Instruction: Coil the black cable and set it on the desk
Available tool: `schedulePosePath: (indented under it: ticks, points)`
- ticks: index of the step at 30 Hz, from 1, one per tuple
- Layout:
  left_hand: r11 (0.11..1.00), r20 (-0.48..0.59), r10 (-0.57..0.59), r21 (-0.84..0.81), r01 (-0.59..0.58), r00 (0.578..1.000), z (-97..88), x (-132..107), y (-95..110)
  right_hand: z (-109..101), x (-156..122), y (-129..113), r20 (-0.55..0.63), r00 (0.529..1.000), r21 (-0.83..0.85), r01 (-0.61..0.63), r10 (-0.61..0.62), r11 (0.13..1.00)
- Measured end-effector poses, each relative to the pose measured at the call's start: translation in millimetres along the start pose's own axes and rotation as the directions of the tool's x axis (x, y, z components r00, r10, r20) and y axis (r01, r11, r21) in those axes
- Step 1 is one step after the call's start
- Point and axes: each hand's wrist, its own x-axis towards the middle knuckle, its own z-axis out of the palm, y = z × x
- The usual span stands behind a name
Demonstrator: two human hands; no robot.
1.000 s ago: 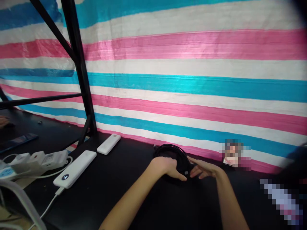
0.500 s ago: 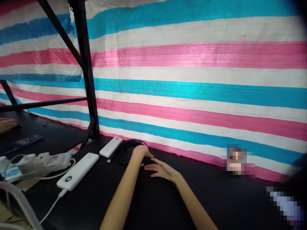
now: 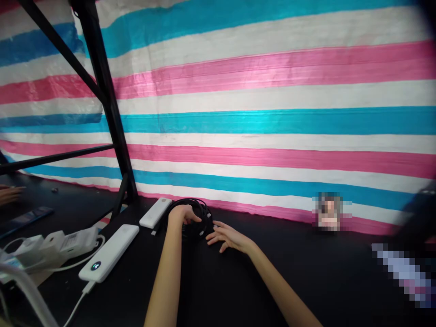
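Note:
A coil of black cable (image 3: 205,211) lies on the black tabletop against the striped sheet, with light plug ends near its right side. My left hand (image 3: 183,212) reaches over the left part of the coil, fingers bent down around the cable and partly hidden. Just right of the coil is my right hand (image 3: 227,236), its fingers spread and holding nothing; its fingertips are close to the plug ends. A small white power bank (image 3: 156,212) sits beside the coil on the left. Nearer to me lies a larger white power bank (image 3: 111,252) with a lit display and a white cable plugged in.
A power strip with white chargers (image 3: 64,245) stands at left. Behind it are a dark phone (image 3: 27,220) and another person's hand (image 3: 10,195). A black metal post (image 3: 109,104) rises at the table's back. Blurred items (image 3: 403,274) lie at far right.
My left hand has shifted left across the coil, away from my right hand. My right hand stays beside the coil with fingers spread. The view has tilted slightly.

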Motion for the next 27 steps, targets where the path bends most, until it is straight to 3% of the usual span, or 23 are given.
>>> schedulePosePath:
  ticks: [4,10,15,18,21,24,27]
  points:
    - [1.000,-0.009,0.017,0.019,-0.017,1.000,6.2,8.6,9.0,-2.4,-0.3,0.9,0.010,1.000,0.003,0.017,-0.017,1.000]
    - [0.997,-0.124,0.051,-0.050,-0.057,0.991,18.1,30.1,9.3,-0.9,-1.4,1.2,0.000,1.000,-0.013,0.028,-0.028,1.000]
    - [0.980,-0.212,0.087,-0.159,-0.122,0.973,10.7,24.2,-0.2,-1.2,-1.3,0.9,0.028,0.999,0.014,0.028,-0.028,1.000]
    - [0.964,-0.345,0.063,-0.221,-0.147,0.937,2.2,14.8,-4.0,-2.8,-1.0,0.7,0.032,0.999,0.030,0.014,-0.015,0.999]
    - [0.948,-0.569,-0.004,-0.263,-0.177,0.822,-7.7,3.0,-7.8,-3.6,-1.2,-0.1,0.041,0.999,0.039,0.011,-0.013,0.999]
    - [0.933,-0.775,-0.096,-0.290,-0.216,0.625,-18.5,-14.8,-12.6,-3.2,-1.4,-0.8,0.042,0.999,0.039,0.012,-0.014,0.999]
    - [0.917,-0.895,-0.150,-0.284,-0.279,0.420,-26.6,-40.5,-17.5,-2.2,-2.3,-1.5,0.052,0.998,0.031,0.020,-0.021,0.999]
